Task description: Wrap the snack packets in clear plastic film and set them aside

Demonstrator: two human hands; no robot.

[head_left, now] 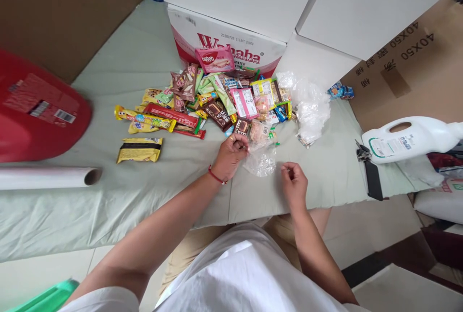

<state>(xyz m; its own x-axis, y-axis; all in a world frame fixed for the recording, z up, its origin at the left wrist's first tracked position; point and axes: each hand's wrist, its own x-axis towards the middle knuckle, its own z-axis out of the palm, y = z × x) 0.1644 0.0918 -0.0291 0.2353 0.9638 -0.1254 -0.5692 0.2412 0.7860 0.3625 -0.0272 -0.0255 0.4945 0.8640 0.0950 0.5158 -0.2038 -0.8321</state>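
Note:
A crumpled clear plastic bag [263,161] lies at the front of the snack pile, its left edge pinched by my left hand [230,156], which wears a red cord bracelet. Just right of the bag, my right hand [294,184] is closed with its fingertips pressed together; whether anything thin sits between them I cannot make out. Beyond both hands spreads a heap of wrapped snacks, among them a brown cocoa packet [217,113], a pink nabati packet [215,59] and a red bar packet [172,115]. A yellow packet with a black band [139,150] lies apart at the left.
A bunch of clear plastic bags [311,104] sits right of the heap. Behind stands a Wahaha carton [231,37]. A white jug [408,141], keys [362,153] and a black phone-like object [373,180] lie at right; a red container [39,109] and white roll [47,177] at left.

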